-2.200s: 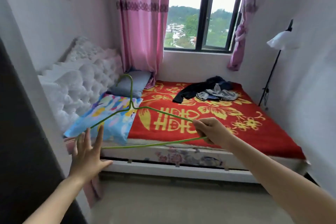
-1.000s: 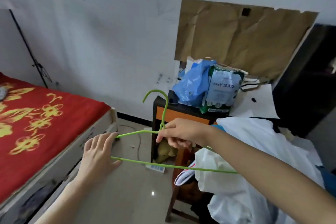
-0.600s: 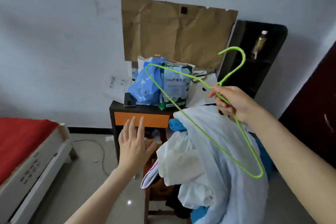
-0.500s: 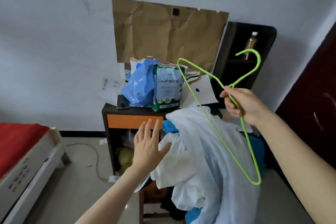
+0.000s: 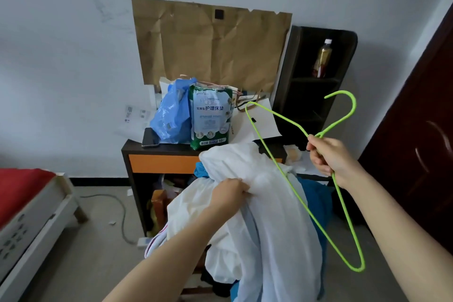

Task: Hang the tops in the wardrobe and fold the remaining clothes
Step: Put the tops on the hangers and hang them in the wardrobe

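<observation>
A heap of clothes lies over a chair in front of me, with a large white garment [image 5: 269, 216] on top and a blue garment [image 5: 316, 201] beneath it. My left hand [image 5: 229, 193] grips a bunch of the white fabric near the top of the heap. My right hand [image 5: 329, 157] holds a green wire hanger [image 5: 277, 162] by its neck, to the right of the heap, with the hook pointing up and the frame tilted down across the clothes.
A dark desk with an orange drawer front [image 5: 161, 163] stands behind the heap, carrying a blue plastic bag [image 5: 171, 115], a green-white pack [image 5: 210, 115] and a phone [image 5: 150, 141]. A black shelf [image 5: 316, 81] holds a bottle. A dark red door [image 5: 421, 144] is right, the bed [image 5: 27, 203] left.
I have turned from the bed to the clothes heap. My left hand, open in the air before, has come down and gripped the white garment. The hanger stays in my right hand.
</observation>
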Motion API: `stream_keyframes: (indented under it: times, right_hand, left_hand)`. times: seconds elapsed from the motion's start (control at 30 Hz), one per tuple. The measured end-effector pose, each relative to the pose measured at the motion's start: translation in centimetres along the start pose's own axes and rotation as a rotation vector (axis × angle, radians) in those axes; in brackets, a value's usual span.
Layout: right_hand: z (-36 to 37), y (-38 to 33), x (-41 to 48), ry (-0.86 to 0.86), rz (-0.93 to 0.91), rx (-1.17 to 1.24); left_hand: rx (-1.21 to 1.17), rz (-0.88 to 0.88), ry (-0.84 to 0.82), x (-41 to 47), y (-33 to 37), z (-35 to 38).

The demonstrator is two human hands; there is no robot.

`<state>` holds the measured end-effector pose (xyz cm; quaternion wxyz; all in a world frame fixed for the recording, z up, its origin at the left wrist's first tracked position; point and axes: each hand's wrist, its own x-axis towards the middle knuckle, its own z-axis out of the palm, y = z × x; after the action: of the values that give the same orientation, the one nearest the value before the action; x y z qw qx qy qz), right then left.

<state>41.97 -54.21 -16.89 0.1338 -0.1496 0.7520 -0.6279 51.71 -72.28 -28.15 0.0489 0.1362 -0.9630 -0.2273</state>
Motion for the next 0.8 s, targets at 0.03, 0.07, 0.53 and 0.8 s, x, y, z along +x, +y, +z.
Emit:
stream_keyframes:
  times: [0.03,0.07,0.53,0.8]
  right_hand:
    - [0.0,0.0,0.0,-0.012,-0.006,-0.003]
    - [0.1,0.1,0.1,-0.025,-0.014,-0.006]
    - [3.2,-1.4,2.3,-0.151,-0.162,-0.037]
    - [7.4,-0.1,1.8,-0.189,-0.309,-0.399]
  left_hand:
    - [0.013,-0.006,0.008,-0.2,0.0,-0.4]
    - [0.026,-0.004,0.02,-0.6,0.0,-0.8]
    - [-0.267,-0.035,0.365,-5.0,-1.9,-9.4]
    - [-1.042,-0.393,0.454,-5.6,-1.5,-12.0]
